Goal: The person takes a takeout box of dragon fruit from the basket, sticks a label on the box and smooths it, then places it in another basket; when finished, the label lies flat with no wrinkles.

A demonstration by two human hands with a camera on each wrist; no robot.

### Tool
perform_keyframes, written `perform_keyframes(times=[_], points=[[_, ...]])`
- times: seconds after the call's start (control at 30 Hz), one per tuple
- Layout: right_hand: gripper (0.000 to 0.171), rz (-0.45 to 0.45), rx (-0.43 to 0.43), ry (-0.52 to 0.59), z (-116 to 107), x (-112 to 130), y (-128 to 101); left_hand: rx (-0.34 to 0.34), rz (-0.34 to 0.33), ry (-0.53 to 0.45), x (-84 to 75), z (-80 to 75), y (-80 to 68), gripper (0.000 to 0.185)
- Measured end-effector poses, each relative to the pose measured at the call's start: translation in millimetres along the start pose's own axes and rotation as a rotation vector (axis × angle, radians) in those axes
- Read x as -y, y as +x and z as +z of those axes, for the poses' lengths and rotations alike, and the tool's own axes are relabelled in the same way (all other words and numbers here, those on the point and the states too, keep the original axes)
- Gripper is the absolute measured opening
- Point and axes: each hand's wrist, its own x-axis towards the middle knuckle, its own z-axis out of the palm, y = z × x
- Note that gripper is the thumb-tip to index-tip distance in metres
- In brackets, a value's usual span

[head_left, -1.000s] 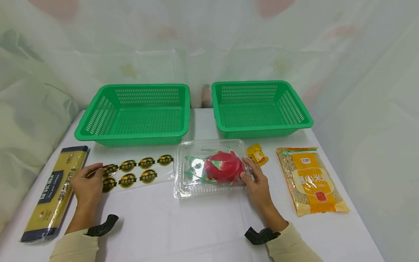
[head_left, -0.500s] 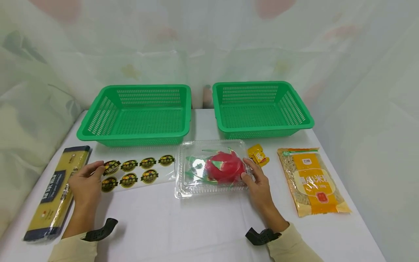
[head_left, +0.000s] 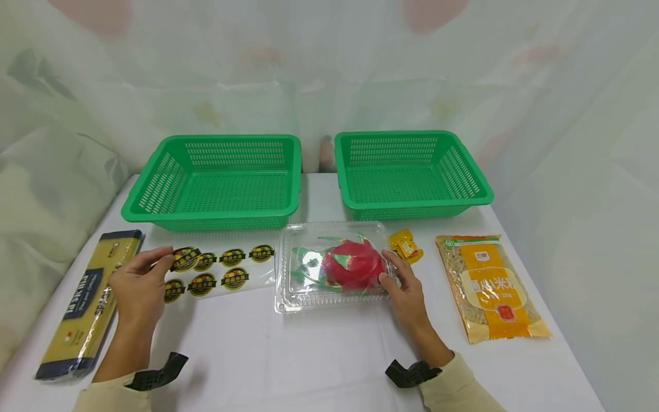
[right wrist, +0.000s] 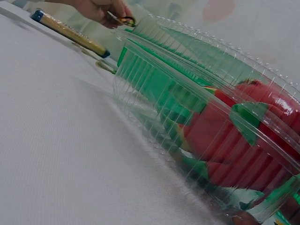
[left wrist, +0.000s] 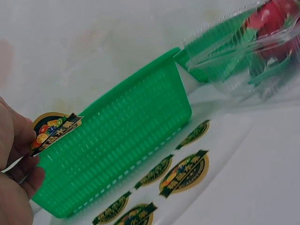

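My left hand (head_left: 136,280) pinches a round black-and-gold fruit sticker (left wrist: 55,129) by its edge between thumb and fingers. In the head view the sticker overlaps the sheet, and the left wrist view shows it in front of the green basket. More stickers of the same kind lie on a clear sticker sheet (head_left: 262,273). Right of the sheet sits a lidded clear plastic clamshell box (head_left: 304,297) with a pink dragon fruit (head_left: 352,264) inside, its green-tipped scales showing through. At the box's right side, my right hand (head_left: 407,294) grips the edge, thumb toward the front.
Two green baskets (head_left: 211,222) stand along the back, the right basket (head_left: 417,205) behind the box. A spaghetti pack (head_left: 84,309) lies at far left. On the right are a small yellow packet (head_left: 405,245) and an orange-labelled pasta bag (head_left: 491,286).
The left hand has lifted a sticker off the sheet's left end, raising it slightly and shifting it right. The right hand stays at the box.
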Motion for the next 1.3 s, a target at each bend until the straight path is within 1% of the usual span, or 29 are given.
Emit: perform_keyframes(times=[0.1,0.17,0.3,0.37,0.53,0.63,0.73,0.93,1.03,1.13,1.2,1.3], points=[[0.043,0.0,0.0,-0.001,-0.1,0.1,-0.3,0.034,0.044,-0.027,-7.1,2.6,-4.9,0.013],[0.043,0.001,-0.002,0.001,-0.2,-0.5,-0.6,0.048,0.052,-0.032,-11.8,4.3,-8.0,0.013],[0.043,0.004,-0.002,0.007,0.2,-2.2,-0.5,0.071,0.047,-0.042,-19.5,7.0,-13.5,0.014],[0.043,0.006,-0.002,0.01,0.6,-3.1,-0.5,0.084,0.061,-0.047,-22.2,8.5,-15.7,0.014],[0.042,0.003,0.001,0.008,1.5,-4.3,-0.7,0.126,0.138,-0.075,-29.7,12.4,-21.7,0.013],[0.042,-0.001,0.002,0.005,1.5,-4.3,-0.7,0.154,0.167,-0.08,-34.9,15.4,-25.7,0.013],[0.042,0.002,-0.003,-0.003,0.7,-3.9,-0.8,0.178,0.181,-0.082,-39.8,19.8,-29.0,0.014],[0.042,0.004,-0.008,-0.008,-1.0,-3.5,-1.1,0.215,0.189,-0.144,-48.2,30.1,-35.2,0.015],[0.043,0.004,-0.009,-0.016,-1.6,-3.3,-2.0,0.246,0.21,-0.13,-52.4,34.5,-39.2,0.016],[0.043,0.011,-0.007,-0.018,-1.9,-3.2,-2.5,0.263,0.224,-0.091,-56.1,38.1,-43.0,0.016],[0.043,0.015,-0.004,-0.014,-1.6,-2.7,-2.4,0.272,0.226,-0.102,-57.8,40.5,-44.9,0.016],[0.043,0.008,0.002,-0.007,-0.8,-2.2,-1.1,0.285,0.22,-0.147,-60.2,44.5,-47.3,0.016]])
